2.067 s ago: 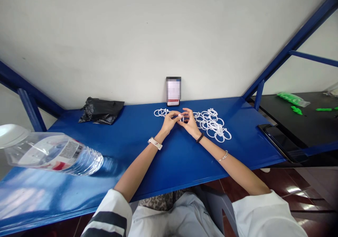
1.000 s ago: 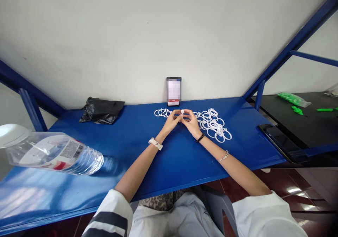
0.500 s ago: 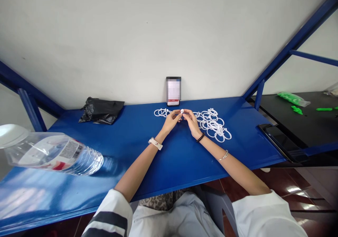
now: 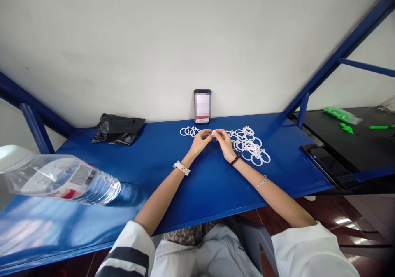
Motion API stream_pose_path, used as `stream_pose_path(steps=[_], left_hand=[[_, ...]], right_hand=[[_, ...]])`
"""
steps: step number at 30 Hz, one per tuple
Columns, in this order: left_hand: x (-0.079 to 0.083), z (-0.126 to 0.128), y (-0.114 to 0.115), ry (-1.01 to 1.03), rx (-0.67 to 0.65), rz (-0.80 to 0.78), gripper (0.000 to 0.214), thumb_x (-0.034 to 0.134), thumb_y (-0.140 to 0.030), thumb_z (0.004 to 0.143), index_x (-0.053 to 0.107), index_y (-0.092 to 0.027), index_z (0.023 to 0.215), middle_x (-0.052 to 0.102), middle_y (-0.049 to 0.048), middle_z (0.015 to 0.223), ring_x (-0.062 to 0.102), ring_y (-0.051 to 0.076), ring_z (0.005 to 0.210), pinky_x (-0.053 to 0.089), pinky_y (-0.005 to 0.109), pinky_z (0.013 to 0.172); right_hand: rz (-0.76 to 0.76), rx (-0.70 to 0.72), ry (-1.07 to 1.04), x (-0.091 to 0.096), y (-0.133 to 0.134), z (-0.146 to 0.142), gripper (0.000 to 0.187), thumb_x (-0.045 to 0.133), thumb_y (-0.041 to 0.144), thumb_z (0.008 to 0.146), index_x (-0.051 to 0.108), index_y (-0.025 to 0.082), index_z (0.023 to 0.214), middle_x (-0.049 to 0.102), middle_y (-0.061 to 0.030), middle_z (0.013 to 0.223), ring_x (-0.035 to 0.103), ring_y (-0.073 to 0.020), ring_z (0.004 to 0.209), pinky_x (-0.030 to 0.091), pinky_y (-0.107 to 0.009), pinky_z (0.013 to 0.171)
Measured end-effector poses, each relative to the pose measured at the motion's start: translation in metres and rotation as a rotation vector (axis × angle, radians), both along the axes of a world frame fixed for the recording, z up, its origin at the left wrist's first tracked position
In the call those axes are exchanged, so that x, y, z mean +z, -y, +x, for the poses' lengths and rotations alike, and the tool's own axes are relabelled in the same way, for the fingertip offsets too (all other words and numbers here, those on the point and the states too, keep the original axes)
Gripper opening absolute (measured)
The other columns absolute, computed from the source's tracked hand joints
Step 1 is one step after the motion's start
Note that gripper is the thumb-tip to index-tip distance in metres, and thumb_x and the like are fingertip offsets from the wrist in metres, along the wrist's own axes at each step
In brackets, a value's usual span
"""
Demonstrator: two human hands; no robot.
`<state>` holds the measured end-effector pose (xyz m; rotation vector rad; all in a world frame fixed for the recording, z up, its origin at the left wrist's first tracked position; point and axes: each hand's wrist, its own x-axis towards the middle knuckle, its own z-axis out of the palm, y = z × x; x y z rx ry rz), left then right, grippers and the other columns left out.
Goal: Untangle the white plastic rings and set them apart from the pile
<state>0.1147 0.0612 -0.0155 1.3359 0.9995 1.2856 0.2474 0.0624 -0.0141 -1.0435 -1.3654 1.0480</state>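
A plain whitish wall [image 4: 154, 54] rises behind a blue table [image 4: 197, 194], which stands inside a frame of blue metal bars [image 4: 327, 67]. Near the far edge of the table, the left hand [image 4: 199, 143] and the right hand [image 4: 224, 145] meet, and the fingertips of both are pressed together on a small white piece [image 4: 213, 133]. This piece is between the two hands, mostly covered by the fingers, so I cannot tell its full shape. Just beside the left hand there is a short row of white rings [image 4: 189, 131], overlapping one another; on the other side, near the right hand, lies a larger, loose heap of similar rings [image 4: 249, 144]. Behind the hands, a smartphone [image 4: 203, 106] with a blurred screen leans upright against the wall. The left wrist carries a watch [image 4: 181, 168] with a pale strap; the right arm has a black beaded bracelet [image 4: 234, 160] and a silver bangle [image 4: 261, 181]. Farther to the left are a crumpled black plastic bag [image 4: 119, 129] and a transparent bottle [image 4: 68, 178] with a white cap. On the neighbouring black table [image 4: 364, 141] lies a clear bag of green pieces [image 4: 342, 115].
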Motion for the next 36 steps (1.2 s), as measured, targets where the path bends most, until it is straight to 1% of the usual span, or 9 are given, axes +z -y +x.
stream_pose_path(steps=[4,6,10,13,18,21,27,32,36], left_hand=[[-0.0015,-0.0004,-0.0011,0.001,-0.002,0.001,0.027,0.065,-0.033,0.076,0.066,-0.015,0.096,0.069,0.0068,0.088,0.062,0.016,0.077,0.049,0.031,0.075],[-0.0017,-0.0005,-0.001,0.0,-0.002,0.01,0.027,0.066,-0.034,0.076,0.067,-0.014,0.095,0.069,0.0072,0.088,0.062,0.016,0.08,0.049,0.031,0.076],[-0.0006,-0.0003,0.0008,-0.016,-0.005,0.01,0.032,0.066,-0.04,0.077,0.067,-0.014,0.096,0.069,0.0077,0.088,0.061,0.016,0.077,0.048,0.029,0.07],[-0.0001,-0.0003,0.0015,-0.027,-0.008,0.0,0.037,0.066,-0.043,0.077,0.066,-0.014,0.099,0.068,0.0077,0.089,0.06,0.015,0.074,0.047,0.027,0.066],[-0.0016,-0.0004,0.0004,-0.036,-0.017,-0.001,0.04,0.067,-0.044,0.077,0.063,-0.014,0.103,0.067,0.0068,0.089,0.059,0.014,0.075,0.046,0.027,0.068],[-0.0018,-0.0005,0.0013,-0.052,-0.019,0.01,0.043,0.067,-0.045,0.078,0.063,-0.014,0.106,0.066,0.0068,0.089,0.058,0.013,0.075,0.046,0.027,0.069],[-0.0013,-0.0003,0.003,-0.046,-0.045,0.028,0.05,0.068,-0.047,0.077,0.063,-0.012,0.111,0.066,0.008,0.092,0.058,0.013,0.075,0.045,0.026,0.068],[-0.0026,0.0008,0.0013,-0.014,-0.03,0.01,0.049,0.069,-0.048,0.075,0.065,-0.011,0.106,0.068,0.0073,0.086,0.059,0.013,0.07,0.046,0.026,0.066],[-0.0006,0.001,0.0018,-0.017,-0.028,-0.006,0.049,0.069,-0.05,0.073,0.067,-0.01,0.101,0.068,0.0062,0.08,0.058,0.012,0.067,0.047,0.026,0.064]], right_hand=[[0.013,-0.003,-0.016,0.0004,0.0006,-0.0001,0.032,0.062,0.053,0.078,0.059,0.023,0.088,0.065,-0.0039,0.092,0.061,-0.0209,0.092,0.049,-0.035,0.083],[0.028,-0.016,-0.011,0.0007,0.0008,-0.0001,0.031,0.063,0.052,0.078,0.059,0.023,0.087,0.065,-0.0039,0.091,0.061,-0.021,0.091,0.049,-0.036,0.083],[0.059,-0.049,0.017,0.003,0.002,0.0001,0.031,0.063,0.053,0.078,0.059,0.023,0.085,0.065,-0.0042,0.089,0.061,-0.0217,0.09,0.049,-0.036,0.082],[0.074,-0.073,-0.002,0.0058,0.0037,0.0004,0.031,0.063,0.054,0.078,0.059,0.023,0.082,0.065,-0.0044,0.087,0.061,-0.0224,0.09,0.05,-0.037,0.081],[0.076,-0.117,-0.043,0.0062,0.0035,0.0017,0.034,0.063,0.056,0.077,0.06,0.023,0.084,0.065,-0.0044,0.084,0.061,-0.0228,0.087,0.05,-0.039,0.082],[0.072,-0.135,-0.081,0.0035,0.0011,0.0024,0.036,0.063,0.057,0.077,0.061,0.022,0.086,0.065,-0.0043,0.087,0.061,-0.0209,0.086,0.05,-0.036,0.079],[0.088,-0.096,-0.142,0.0023,0.001,0.0011,0.032,0.065,0.052,0.078,0.061,0.022,0.09,0.063,-0.0029,0.088,0.059,-0.0172,0.079,0.049,-0.031,0.072],[0.095,-0.072,-0.132,0.0034,0.0014,0.001,0.031,0.066,0.05,0.077,0.06,0.022,0.088,0.063,-0.003,0.086,0.059,-0.0173,0.079,0.049,-0.032,0.073],[0.095,-0.056,-0.108,0.0012,-0.0006,0.0021,0.032,0.066,0.051,0.078,0.06,0.022,0.088,0.063,-0.0033,0.085,0.059,-0.0178,0.078,0.049,-0.032,0.073]])
